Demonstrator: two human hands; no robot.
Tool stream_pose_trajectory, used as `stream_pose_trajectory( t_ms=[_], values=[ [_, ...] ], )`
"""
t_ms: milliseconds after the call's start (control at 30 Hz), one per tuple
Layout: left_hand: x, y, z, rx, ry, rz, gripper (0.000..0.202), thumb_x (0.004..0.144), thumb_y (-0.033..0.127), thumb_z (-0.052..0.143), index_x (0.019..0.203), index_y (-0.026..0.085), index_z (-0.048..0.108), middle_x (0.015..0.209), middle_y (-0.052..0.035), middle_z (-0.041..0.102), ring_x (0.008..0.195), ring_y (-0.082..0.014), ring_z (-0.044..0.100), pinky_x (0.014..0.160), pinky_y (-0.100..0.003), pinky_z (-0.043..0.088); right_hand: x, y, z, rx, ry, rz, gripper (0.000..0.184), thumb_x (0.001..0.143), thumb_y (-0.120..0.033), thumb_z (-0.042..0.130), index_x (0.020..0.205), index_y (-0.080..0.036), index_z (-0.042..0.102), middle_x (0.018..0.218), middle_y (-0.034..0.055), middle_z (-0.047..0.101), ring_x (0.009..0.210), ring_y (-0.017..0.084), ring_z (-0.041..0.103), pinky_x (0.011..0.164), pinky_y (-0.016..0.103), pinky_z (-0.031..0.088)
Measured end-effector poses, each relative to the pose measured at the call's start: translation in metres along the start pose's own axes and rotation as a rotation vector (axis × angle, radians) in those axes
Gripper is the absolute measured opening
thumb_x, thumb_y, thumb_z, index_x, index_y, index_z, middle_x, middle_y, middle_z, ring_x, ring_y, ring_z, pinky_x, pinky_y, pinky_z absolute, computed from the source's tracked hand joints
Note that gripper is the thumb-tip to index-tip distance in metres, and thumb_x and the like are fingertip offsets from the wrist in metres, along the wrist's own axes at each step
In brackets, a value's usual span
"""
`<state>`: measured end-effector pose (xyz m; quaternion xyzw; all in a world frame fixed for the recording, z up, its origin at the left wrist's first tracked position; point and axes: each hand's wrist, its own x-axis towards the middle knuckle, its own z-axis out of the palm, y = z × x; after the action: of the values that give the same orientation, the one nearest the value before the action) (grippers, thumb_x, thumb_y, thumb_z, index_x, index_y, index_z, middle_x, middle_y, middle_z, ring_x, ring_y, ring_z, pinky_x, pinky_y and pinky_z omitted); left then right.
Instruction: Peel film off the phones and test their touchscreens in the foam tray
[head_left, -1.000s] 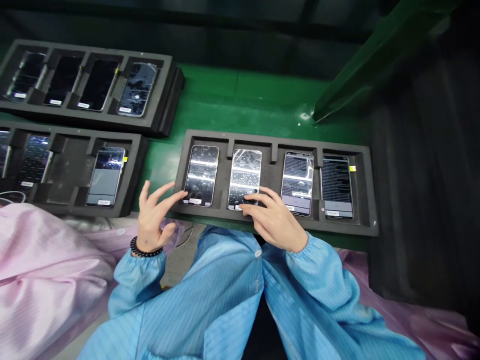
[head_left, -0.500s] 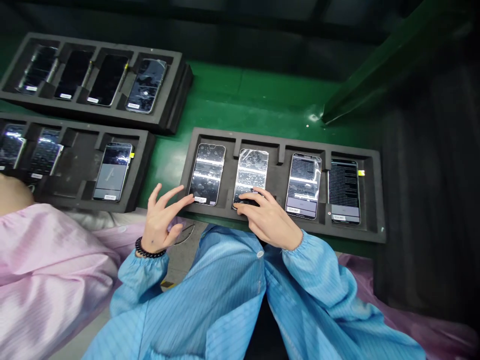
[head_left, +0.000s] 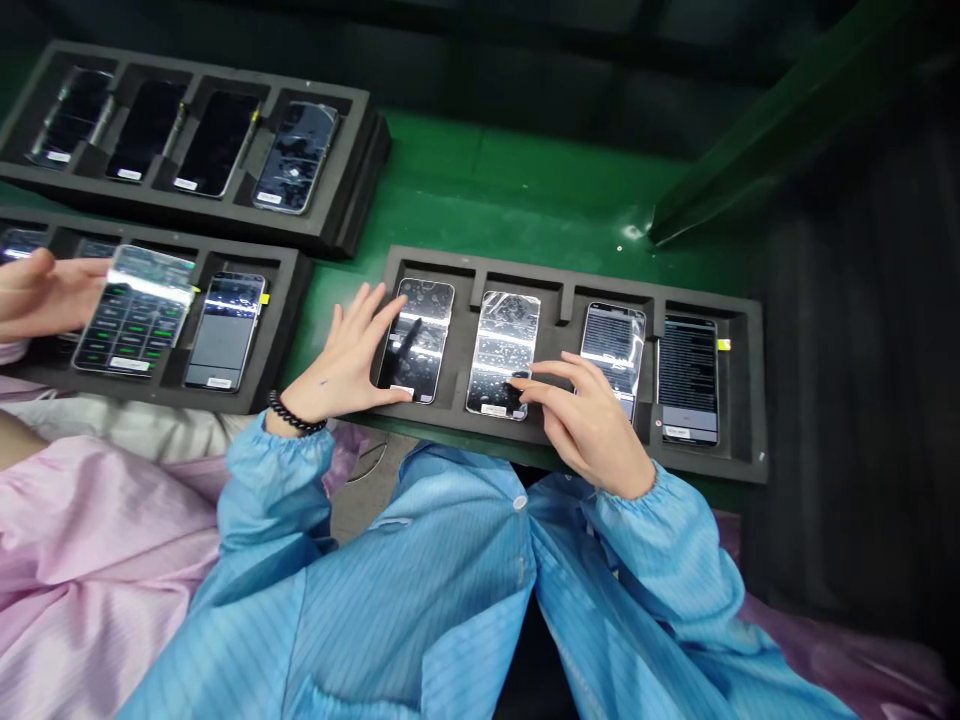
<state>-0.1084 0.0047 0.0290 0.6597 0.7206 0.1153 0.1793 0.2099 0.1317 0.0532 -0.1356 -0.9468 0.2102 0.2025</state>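
A black foam tray [head_left: 750,400] in front of me holds several phones in a row. My left hand [head_left: 346,362] is open with fingers spread, resting at the left edge of the leftmost phone [head_left: 421,338]. My right hand [head_left: 592,425] is open, fingers loosely curved; its fingertips touch the lower end of the second phone [head_left: 504,350] and lie over the bottom of the third phone [head_left: 611,345]. A fourth phone [head_left: 688,378] with a lit text screen lies at the right end. A black bead bracelet [head_left: 295,418] circles my left wrist.
Two more foam trays [head_left: 285,330] [head_left: 352,150] with phones lie to the left on the green bench [head_left: 487,200]. A co-worker's hand [head_left: 37,295] in a pink sleeve holds a lit phone [head_left: 135,310] over the nearer left tray. A green beam [head_left: 750,120] slants at the right.
My left hand moved forward onto the leftmost phone's edge. My right hand shifted right toward the third phone. The co-worker's hand came in with a lit phone at the left.
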Motion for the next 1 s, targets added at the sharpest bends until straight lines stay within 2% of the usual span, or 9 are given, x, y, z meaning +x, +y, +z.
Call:
stream_pose_trajectory(
  t_ms=[100, 300, 400, 533, 633, 700, 800, 900, 1000],
  values=[
    [0.012, 0.006, -0.008, 0.069, -0.082, 0.038, 0.123, 0.068, 0.054, 0.085, 0.16, 0.025, 0.01, 0.167, -0.0205, 0.002, 0.152, -0.0469, -0.002, 0.115, -0.077, 0.007, -0.003, -0.002, -0.002, 0.008, -0.003, 0.035, 0.041, 0.086, 0.002, 0.04, 0.112, -0.023, 0.061, 0.121, 0.0038, 0.072, 0.121, 0.025, 0.061, 0.113, 0.058, 0.043],
    [0.021, 0.026, -0.002, 0.09, -0.032, 0.121, 0.128, 0.065, 0.05, 0.089, 0.16, 0.026, 0.008, 0.167, -0.0204, 0.0, 0.152, -0.0475, -0.003, 0.115, -0.078, 0.006, -0.009, -0.002, -0.003, 0.025, -0.008, 0.074, 0.043, 0.086, 0.001, 0.041, 0.115, -0.023, 0.062, 0.124, 0.0049, 0.071, 0.122, 0.026, 0.059, 0.115, 0.059, 0.041],
    [0.02, 0.031, 0.0, 0.104, -0.005, 0.12, 0.125, 0.066, 0.05, 0.088, 0.16, 0.026, 0.011, 0.166, -0.0212, 0.002, 0.152, -0.0476, -0.001, 0.115, -0.078, 0.006, -0.01, -0.003, 0.0, 0.045, -0.054, 0.047, 0.043, 0.086, 0.0, 0.041, 0.116, -0.022, 0.062, 0.117, 0.0043, 0.073, 0.123, 0.026, 0.059, 0.114, 0.059, 0.04],
    [0.009, 0.035, -0.009, 0.028, 0.199, 0.058, 0.096, 0.084, 0.062, 0.069, 0.159, 0.03, 0.018, 0.168, -0.0145, 0.004, 0.153, -0.0441, -0.001, 0.117, -0.076, 0.004, -0.013, -0.005, 0.007, 0.052, -0.119, -0.032, 0.041, 0.084, -0.001, 0.041, 0.113, -0.019, 0.064, 0.103, 0.0034, 0.076, 0.122, 0.026, 0.059, 0.113, 0.058, 0.042],
    [-0.005, 0.038, -0.012, -0.02, 0.378, -0.043, 0.06, 0.099, 0.052, 0.048, 0.153, 0.03, 0.033, 0.167, -0.0089, 0.014, 0.155, -0.0389, 0.003, 0.122, -0.07, 0.003, -0.018, -0.005, 0.01, 0.023, -0.121, -0.06, 0.036, 0.084, -0.002, 0.041, 0.106, -0.017, 0.066, 0.099, 0.0049, 0.076, 0.119, 0.027, 0.061, 0.112, 0.057, 0.044],
    [-0.014, 0.038, -0.009, -0.039, 0.452, -0.078, 0.049, 0.103, 0.046, 0.041, 0.147, 0.026, 0.044, 0.165, -0.0097, 0.021, 0.154, -0.0392, 0.008, 0.122, -0.071, 0.004, -0.02, -0.004, 0.011, 0.004, -0.115, -0.058, 0.036, 0.084, -0.003, 0.042, 0.105, -0.018, 0.066, 0.101, 0.0056, 0.076, 0.118, 0.026, 0.062, 0.111, 0.057, 0.045],
    [-0.026, 0.035, 0.002, -0.045, 0.494, -0.097, 0.044, 0.104, 0.044, 0.037, 0.141, 0.026, 0.053, 0.163, -0.0097, 0.027, 0.154, -0.0398, 0.012, 0.122, -0.073, 0.003, -0.017, -0.003, 0.013, -0.029, -0.067, -0.038, 0.037, 0.085, -0.003, 0.042, 0.108, -0.019, 0.066, 0.11, 0.0046, 0.076, 0.118, 0.026, 0.063, 0.111, 0.056, 0.044],
    [-0.035, 0.029, 0.014, 0.002, 0.439, -0.126, 0.043, 0.104, 0.044, 0.032, 0.142, 0.036, 0.051, 0.166, -0.0009, 0.022, 0.155, -0.0359, 0.008, 0.124, -0.069, -0.002, -0.012, 0.0, 0.017, -0.074, -0.033, 0.003, 0.034, 0.087, -0.003, 0.044, 0.109, -0.019, 0.064, 0.117, 0.0032, 0.075, 0.118, 0.027, 0.062, 0.112, 0.057, 0.042],
    [-0.039, 0.025, 0.021, 0.026, 0.396, -0.143, 0.046, 0.104, 0.048, 0.028, 0.143, 0.038, 0.051, 0.167, 0.0035, 0.017, 0.155, -0.0356, 0.006, 0.123, -0.068, -0.005, -0.007, 0.003, 0.021, -0.081, -0.029, 0.013, 0.031, 0.088, -0.003, 0.045, 0.106, -0.02, 0.064, 0.118, 0.0027, 0.075, 0.118, 0.027, 0.062, 0.113, 0.056, 0.041]
  ],
)
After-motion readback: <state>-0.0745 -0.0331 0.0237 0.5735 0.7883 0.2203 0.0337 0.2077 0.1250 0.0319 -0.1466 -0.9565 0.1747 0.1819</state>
